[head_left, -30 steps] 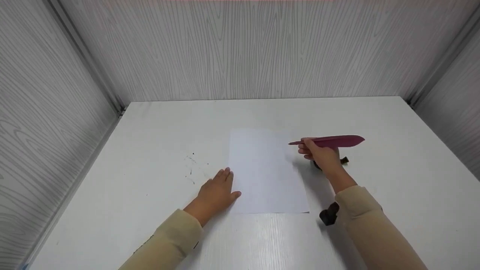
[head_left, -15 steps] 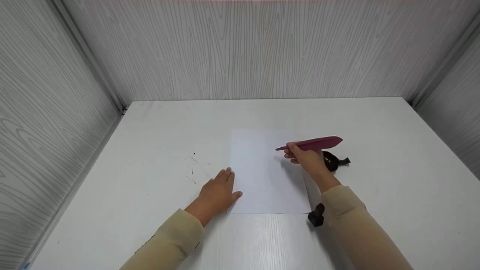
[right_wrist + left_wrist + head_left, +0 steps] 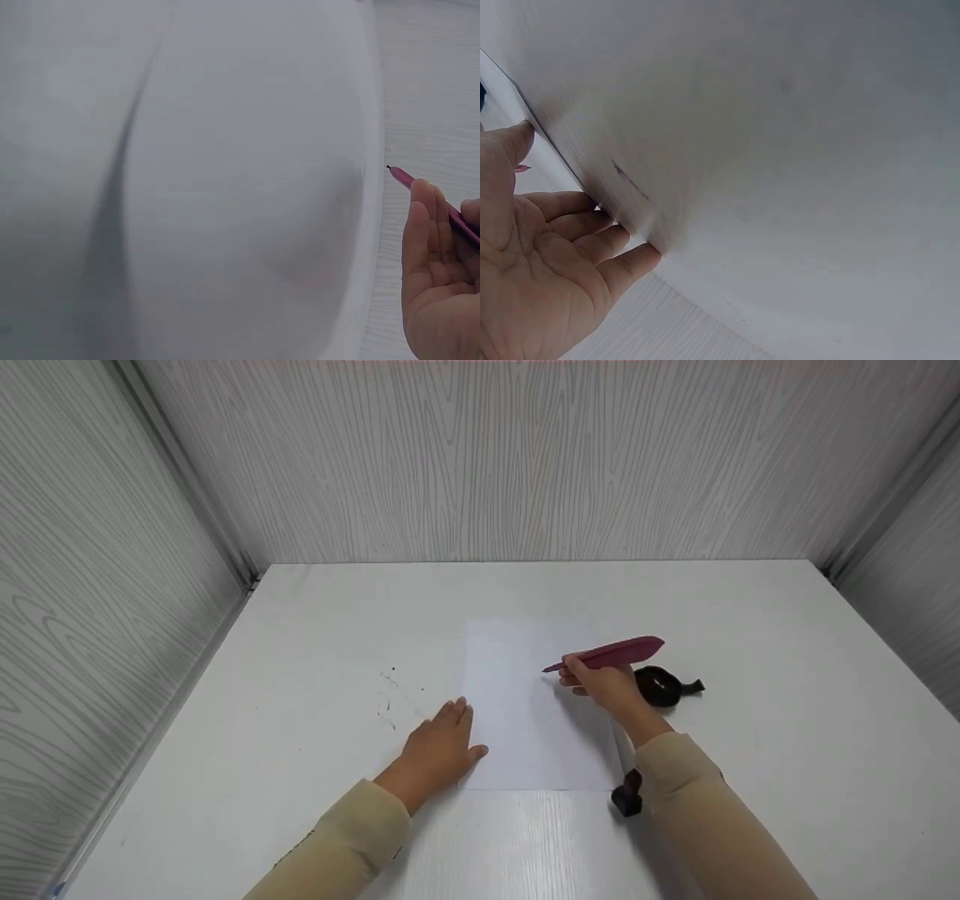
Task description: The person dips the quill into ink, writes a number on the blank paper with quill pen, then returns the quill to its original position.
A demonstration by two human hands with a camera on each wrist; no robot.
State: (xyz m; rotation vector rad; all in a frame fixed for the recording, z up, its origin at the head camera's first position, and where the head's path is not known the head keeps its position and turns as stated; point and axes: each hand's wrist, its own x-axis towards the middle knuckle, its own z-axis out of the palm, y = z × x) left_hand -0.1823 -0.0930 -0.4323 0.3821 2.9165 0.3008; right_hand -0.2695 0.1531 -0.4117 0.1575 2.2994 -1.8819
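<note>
Paper point(image 3: 532, 705) lies blank mid-table as I watch, my left hand point(image 3: 439, 750) flat at its edge, my right hand point(image 3: 600, 684) pinching the feather pen point(image 3: 611, 653) just over it, inkpot point(image 3: 658, 687) beside, writing not yet begun.

Both my arms are covered in long sleeves of a pale beige, sandy cloth, soft and a little creased, ending snug at the wrists. My left hand point(image 3: 439, 742) and right hand point(image 3: 604, 688) are bare, no rings or gloves. A small black device point(image 3: 626, 799) is strapped under my right sleeve near the wrist.
</note>
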